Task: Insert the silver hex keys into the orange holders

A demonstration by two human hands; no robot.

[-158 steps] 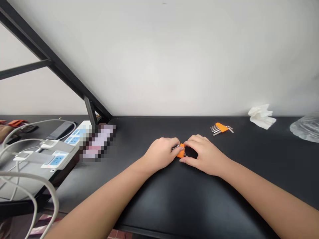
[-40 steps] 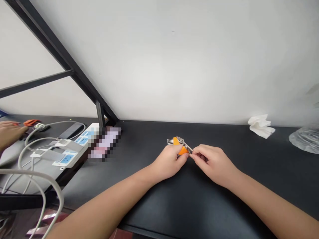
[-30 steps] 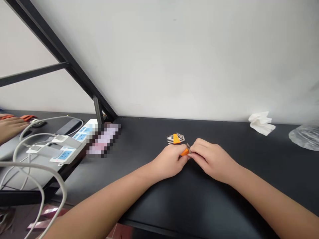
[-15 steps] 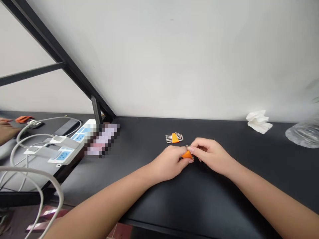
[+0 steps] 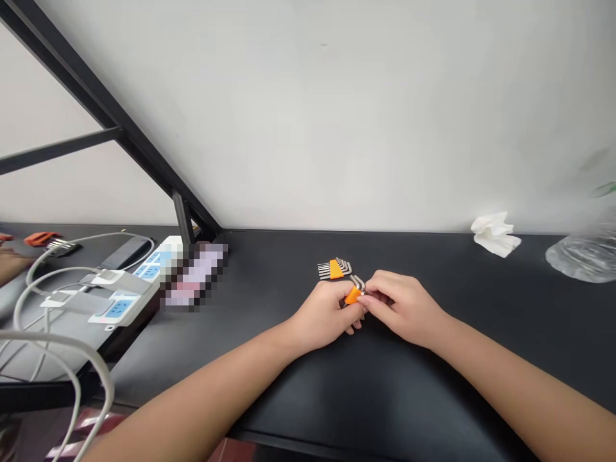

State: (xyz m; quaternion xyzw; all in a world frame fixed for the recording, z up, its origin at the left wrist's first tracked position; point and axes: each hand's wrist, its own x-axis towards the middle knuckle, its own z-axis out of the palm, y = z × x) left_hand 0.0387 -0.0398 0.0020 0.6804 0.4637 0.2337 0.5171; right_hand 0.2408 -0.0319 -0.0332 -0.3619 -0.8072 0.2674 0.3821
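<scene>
My left hand [image 5: 330, 314] is closed around an orange hex key holder [image 5: 353, 295], thumb and fingers gripping it from the left. Two bent metal hex keys [image 5: 357, 281] stick out of its upper side. My right hand [image 5: 399, 305] pinches at the holder's right edge, its fingertips on a small hex key that they mostly hide. Just beyond my left hand, a second hex key set [image 5: 335, 269] in an orange holder lies on the black table [image 5: 269, 276], bent ends to the right.
A crumpled tissue [image 5: 495, 235] and clear plastic wrapping [image 5: 584, 256] lie at the right. To the left are a power strip [image 5: 144, 282] with white cables, a blurred-out item [image 5: 195, 276], a phone [image 5: 126, 253] and a black frame [image 5: 144, 151]. Another person's hand [image 5: 12, 264] shows at far left.
The holder has turned in my left hand, so two bent key ends now show above it. My right fingertips have shifted slightly down to its right edge. The view has moved a little.
</scene>
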